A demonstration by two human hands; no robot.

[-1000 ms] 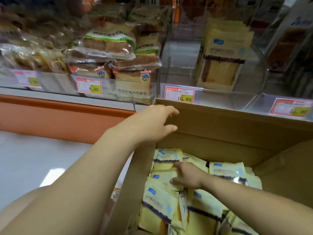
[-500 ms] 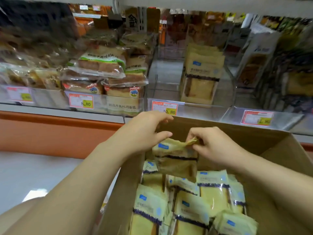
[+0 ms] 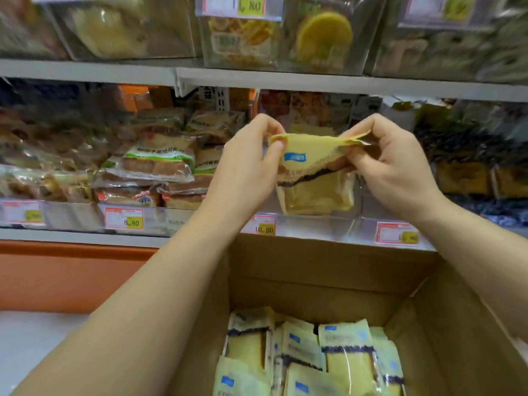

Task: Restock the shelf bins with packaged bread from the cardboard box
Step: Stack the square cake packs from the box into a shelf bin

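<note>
- Left hand (image 3: 251, 167) and right hand (image 3: 394, 170) pinch the top corners of a yellow bread packet (image 3: 314, 190);
- "10.80" tag (image 3: 264, 225) just below the hands; "8.80" tag (image 3: 124, 219) left of them;
- cardboard box (image 3: 314, 270) beneath holds matching packets (image 3: 345, 355).

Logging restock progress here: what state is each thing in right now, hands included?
Yellow bread packet: held upright by its top edge, above the box.
Left hand: pinches the packet's top left corner.
Right hand: pinches its top right corner.
Cardboard box: open, partly filled.
Boxed packets: standing upright, packed together.
</note>
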